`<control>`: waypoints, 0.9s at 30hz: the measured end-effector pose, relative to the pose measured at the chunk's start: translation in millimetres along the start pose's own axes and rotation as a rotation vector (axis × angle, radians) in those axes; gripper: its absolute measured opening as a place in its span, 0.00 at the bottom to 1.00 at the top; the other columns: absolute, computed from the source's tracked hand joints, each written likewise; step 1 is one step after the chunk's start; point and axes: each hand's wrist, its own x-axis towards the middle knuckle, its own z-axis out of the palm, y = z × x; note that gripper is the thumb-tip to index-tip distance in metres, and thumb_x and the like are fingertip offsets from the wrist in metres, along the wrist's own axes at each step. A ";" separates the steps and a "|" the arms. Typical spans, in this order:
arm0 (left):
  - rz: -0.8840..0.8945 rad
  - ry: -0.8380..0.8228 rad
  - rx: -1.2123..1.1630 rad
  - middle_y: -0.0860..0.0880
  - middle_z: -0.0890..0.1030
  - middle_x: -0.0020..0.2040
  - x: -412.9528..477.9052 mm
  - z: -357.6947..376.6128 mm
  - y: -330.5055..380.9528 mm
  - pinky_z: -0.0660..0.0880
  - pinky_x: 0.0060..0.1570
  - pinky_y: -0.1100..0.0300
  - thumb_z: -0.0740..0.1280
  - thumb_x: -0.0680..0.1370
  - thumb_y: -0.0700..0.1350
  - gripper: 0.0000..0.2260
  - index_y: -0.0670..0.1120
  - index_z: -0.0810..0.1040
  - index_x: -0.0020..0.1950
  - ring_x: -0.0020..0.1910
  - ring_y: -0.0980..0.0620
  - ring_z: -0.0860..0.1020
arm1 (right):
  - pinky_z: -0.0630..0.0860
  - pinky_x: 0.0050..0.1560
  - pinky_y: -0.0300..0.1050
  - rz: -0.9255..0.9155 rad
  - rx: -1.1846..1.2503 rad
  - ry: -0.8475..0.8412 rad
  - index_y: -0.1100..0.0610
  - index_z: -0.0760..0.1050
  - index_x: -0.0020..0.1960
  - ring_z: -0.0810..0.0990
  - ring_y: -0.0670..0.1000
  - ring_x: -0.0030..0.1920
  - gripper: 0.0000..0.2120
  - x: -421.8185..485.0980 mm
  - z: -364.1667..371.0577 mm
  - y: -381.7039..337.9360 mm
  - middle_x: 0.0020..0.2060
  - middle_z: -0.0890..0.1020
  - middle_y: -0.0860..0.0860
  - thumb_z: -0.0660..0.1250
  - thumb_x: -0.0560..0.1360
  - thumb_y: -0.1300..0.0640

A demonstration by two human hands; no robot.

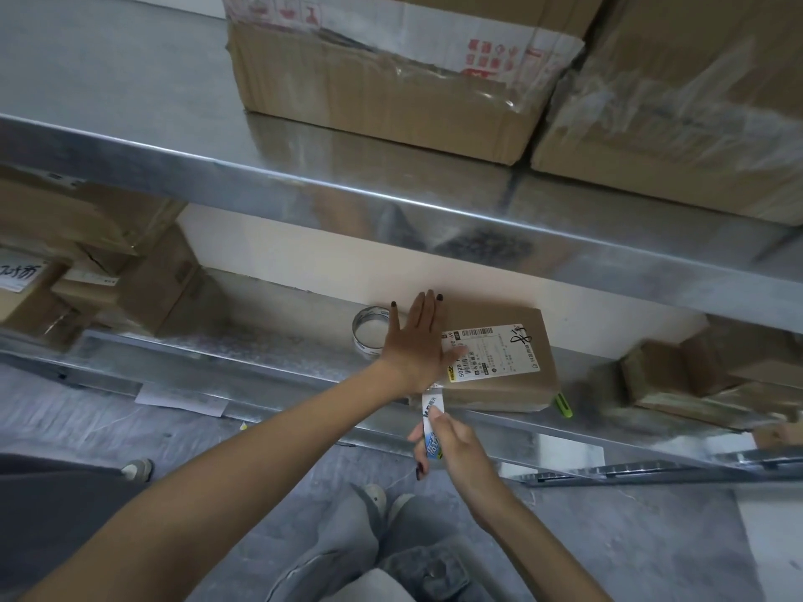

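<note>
Hands: left [413, 341] presses parcel [499, 386], right [454, 447] grips tube [432, 412] | steel shelf [260, 354] | grey floor [608, 536]

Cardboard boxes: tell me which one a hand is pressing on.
The flat box on the lower shelf, right of the tape roll. The left hand lies open on its barcoded top; no hand touches the others.

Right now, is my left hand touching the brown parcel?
Touching: the head view shows the left hand lying flat on top of the brown parcel, covering part of its label.

shipping label [495, 349] on parcel [495, 312]: "502B", "69" | upper carton [378, 93]: red handling marks
</note>
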 end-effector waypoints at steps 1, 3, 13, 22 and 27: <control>0.001 0.013 0.018 0.44 0.40 0.79 -0.1 0.5 0.2 0.41 0.74 0.38 0.45 0.80 0.65 0.37 0.41 0.39 0.78 0.78 0.48 0.39 | 0.73 0.37 0.34 -0.006 -0.013 0.015 0.62 0.74 0.39 0.73 0.52 0.28 0.22 0.8 1.3 1.1 0.25 0.73 0.56 0.48 0.83 0.55; 0.003 0.038 0.049 0.43 0.41 0.79 -0.3 2.4 0.0 0.40 0.73 0.38 0.44 0.80 0.65 0.37 0.41 0.40 0.78 0.78 0.48 0.40 | 0.71 0.33 0.36 -0.015 -0.036 0.044 0.62 0.74 0.37 0.71 0.52 0.27 0.23 2.2 3.3 3.4 0.25 0.71 0.57 0.49 0.83 0.55; 0.158 0.236 0.136 0.41 0.72 0.67 -5.6 5.2 2.3 0.69 0.63 0.50 0.50 0.77 0.62 0.34 0.37 0.70 0.69 0.63 0.41 0.72 | 0.68 0.27 0.38 0.038 0.032 0.028 0.62 0.72 0.34 0.66 0.51 0.22 0.23 6.1 3.9 -1.9 0.21 0.68 0.55 0.50 0.83 0.57; 0.305 -0.049 0.076 0.44 0.35 0.78 -20.9 -0.6 -25.0 0.44 0.75 0.45 0.53 0.76 0.69 0.45 0.40 0.40 0.78 0.77 0.48 0.35 | 0.70 0.38 0.23 -0.044 0.107 -0.028 0.64 0.75 0.52 0.79 0.39 0.32 0.13 -13.6 3.4 8.4 0.33 0.79 0.57 0.54 0.82 0.59; 0.393 0.201 0.219 0.33 0.65 0.73 -19.4 12.3 -26.4 0.72 0.63 0.49 0.49 0.76 0.68 0.41 0.34 0.67 0.71 0.73 0.38 0.65 | 0.73 0.41 0.29 -0.090 0.128 -0.050 0.64 0.74 0.56 0.81 0.41 0.35 0.09 -16.7 0.9 8.5 0.37 0.82 0.56 0.57 0.80 0.63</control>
